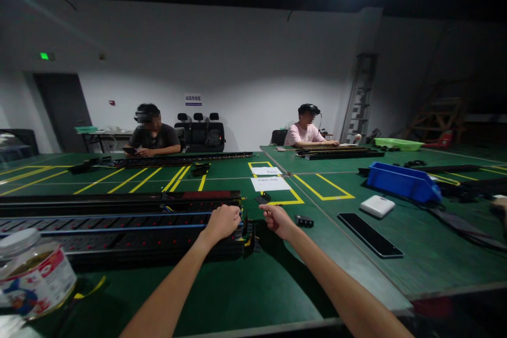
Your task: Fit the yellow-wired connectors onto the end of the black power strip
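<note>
Long black strips [119, 238] with blue edges and small red dots lie side by side across the left of the table. My left hand [224, 222] is closed over their right end, its fingers curled down at the edge. Just right of that end, my right hand [279, 222] is raised in a pinch, with a small dark flat piece [260, 200] at its fingertips. Small black end parts and yellow bits [249, 242] stick out between the hands. A small black block with holes [304, 221] rests right of my right hand.
A clear plastic jar [37, 274] stands front left. To the right lie a black phone [370, 235], a white box [377, 206] and a blue bin [402, 182]. White paper sheets [270, 184] lie ahead. Two people [154, 137] sit across the green table [237, 301].
</note>
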{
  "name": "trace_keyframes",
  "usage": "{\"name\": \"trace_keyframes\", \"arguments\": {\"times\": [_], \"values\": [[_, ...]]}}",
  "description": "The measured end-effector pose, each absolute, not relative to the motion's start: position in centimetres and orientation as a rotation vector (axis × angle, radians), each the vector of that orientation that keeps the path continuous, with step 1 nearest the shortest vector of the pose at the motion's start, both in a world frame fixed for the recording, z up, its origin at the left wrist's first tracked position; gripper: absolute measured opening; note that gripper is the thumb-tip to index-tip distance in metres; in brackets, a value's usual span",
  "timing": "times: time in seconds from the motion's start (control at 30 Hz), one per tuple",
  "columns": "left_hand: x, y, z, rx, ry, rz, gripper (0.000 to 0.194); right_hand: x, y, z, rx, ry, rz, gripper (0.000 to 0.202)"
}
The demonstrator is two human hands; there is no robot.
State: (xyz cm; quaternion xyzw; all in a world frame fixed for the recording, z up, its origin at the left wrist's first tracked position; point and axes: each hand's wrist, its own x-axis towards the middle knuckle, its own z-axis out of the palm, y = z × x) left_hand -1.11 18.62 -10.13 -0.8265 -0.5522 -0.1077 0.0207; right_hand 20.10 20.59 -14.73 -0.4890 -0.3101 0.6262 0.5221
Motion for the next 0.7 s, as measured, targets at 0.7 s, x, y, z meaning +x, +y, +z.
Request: {"name": "trace_keyframes", "arguments": {"times": [0.7], "values": [[-0.98,18.42,-9.72,-2.565,-1.695,-0.324,0.025,20.09,20.76,-14.81,-1.222,-0.824,1.515,0.018]]}}
